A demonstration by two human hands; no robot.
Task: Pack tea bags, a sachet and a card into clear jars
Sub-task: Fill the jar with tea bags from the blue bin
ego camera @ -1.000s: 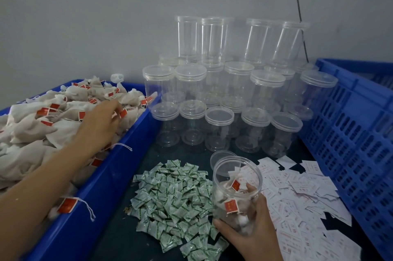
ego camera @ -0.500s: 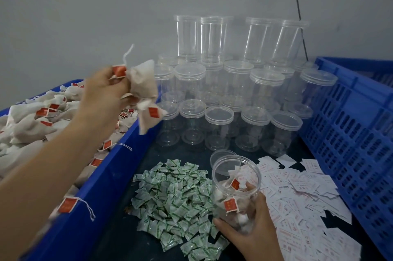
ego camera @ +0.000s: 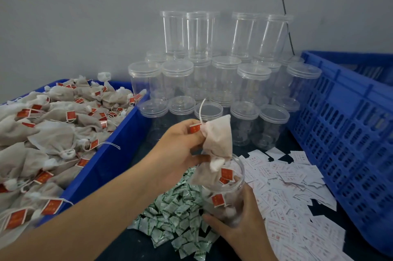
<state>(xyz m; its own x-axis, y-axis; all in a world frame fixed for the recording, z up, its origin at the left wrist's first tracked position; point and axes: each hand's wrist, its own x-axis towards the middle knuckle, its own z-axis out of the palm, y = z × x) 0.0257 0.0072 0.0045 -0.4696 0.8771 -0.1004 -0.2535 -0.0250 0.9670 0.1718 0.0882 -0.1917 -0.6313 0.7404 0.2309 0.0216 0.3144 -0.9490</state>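
My left hand (ego camera: 180,146) grips a small bunch of beige tea bags (ego camera: 218,139) with red tags, right over the mouth of an open clear jar (ego camera: 230,201). One bag hangs into the jar's opening. My right hand (ego camera: 244,224) holds that jar from below and the side; tea bags with red tags lie inside it. Green and white sachets (ego camera: 180,214) form a pile on the dark table left of the jar. White cards (ego camera: 287,192) with red print are spread to its right.
A blue bin (ego camera: 119,146) full of tea bags (ego camera: 53,133) fills the left side. Lidded empty clear jars (ego camera: 223,94) are stacked against the wall behind. A blue slotted crate (ego camera: 344,128) stands at the right. A black cable hangs down the wall.
My left hand lifted tea bags out of the blue bin and carried them right and down to the mouth of the jar. My right hand kept holding the jar.
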